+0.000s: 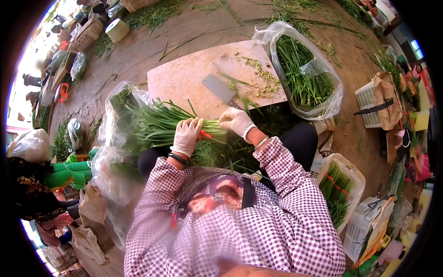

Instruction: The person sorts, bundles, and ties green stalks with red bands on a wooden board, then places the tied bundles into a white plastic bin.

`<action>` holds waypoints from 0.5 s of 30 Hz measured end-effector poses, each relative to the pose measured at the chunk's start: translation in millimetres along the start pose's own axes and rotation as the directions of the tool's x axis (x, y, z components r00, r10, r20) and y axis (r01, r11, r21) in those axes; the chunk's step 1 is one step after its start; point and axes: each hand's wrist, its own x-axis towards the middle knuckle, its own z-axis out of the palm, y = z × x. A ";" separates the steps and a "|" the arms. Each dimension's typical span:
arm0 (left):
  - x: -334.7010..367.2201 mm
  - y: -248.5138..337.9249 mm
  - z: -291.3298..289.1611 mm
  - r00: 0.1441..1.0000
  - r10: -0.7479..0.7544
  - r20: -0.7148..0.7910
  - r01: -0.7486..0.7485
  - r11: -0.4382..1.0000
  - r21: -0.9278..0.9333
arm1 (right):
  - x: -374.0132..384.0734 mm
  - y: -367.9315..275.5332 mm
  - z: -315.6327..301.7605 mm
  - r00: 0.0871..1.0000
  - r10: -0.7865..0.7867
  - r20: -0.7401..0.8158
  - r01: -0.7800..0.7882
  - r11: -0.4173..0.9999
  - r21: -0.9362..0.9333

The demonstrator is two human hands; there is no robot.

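My left hand (pixel 187 136), in a white glove, is closed around a bunch of long green chives (pixel 157 123) in front of my lap. The leafy ends fan out to the left and the pale stalk ends point right. A red band (pixel 205 134) shows on the bunch beside my left fingers. My right hand (pixel 237 123), also gloved, pinches at the pale stalk ends. Just beyond it, a cleaver (pixel 218 87) lies flat on a pale cutting board (pixel 180 76), with cut stalk pieces (pixel 263 76) scattered at the board's right side.
An opened clear plastic bag of chives (pixel 302 76) stands right of the board. Banded green bunches fill a white crate (pixel 354 187) by my right side. Clear plastic bags (pixel 115 171) crowd my left. A white basket (pixel 367 104) stands farther right, and loose greens litter the floor.
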 end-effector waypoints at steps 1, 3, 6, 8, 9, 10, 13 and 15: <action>0.3 2.3 -3.6 1.000 0.002 -0.009 -0.002 1.000 -0.006 | 0.1 4.4 1.0 0.999 0.033 -0.013 -0.034 0.996 -0.077; -0.5 7.6 -12.6 1.000 0.005 -0.026 -0.006 1.000 -0.019 | 0.4 15.3 -0.6 0.989 -0.024 -0.146 -0.007 0.977 -0.212; -1.0 8.8 -27.6 0.999 0.015 -0.030 -0.015 1.000 0.003 | -9.0 4.0 -1.0 0.984 0.000 -0.177 -0.016 0.996 -0.088; -3.5 8.5 -30.8 0.999 0.039 -0.016 -0.038 0.997 0.061 | -16.8 -6.4 2.3 0.981 -0.055 -0.187 0.066 0.996 0.053; -5.1 7.8 -31.2 0.999 0.041 -0.013 -0.040 0.997 0.064 | -20.4 -10.9 2.7 0.977 -0.082 -0.195 0.107 0.987 0.123; -5.6 7.4 -30.6 0.999 0.042 -0.010 -0.041 0.997 0.065 | -24.3 -16.6 -0.4 0.983 -0.116 -0.141 0.129 0.988 0.088; -6.6 8.9 -31.0 0.999 0.052 0.004 -0.052 0.994 0.100 | -33.7 -26.6 -6.3 0.985 -0.173 -0.024 0.172 0.985 -0.020; -7.4 10.1 -31.2 0.998 0.069 0.007 -0.069 0.990 0.120 | -37.4 -28.5 -5.3 0.987 -0.161 -0.015 0.158 0.982 -0.104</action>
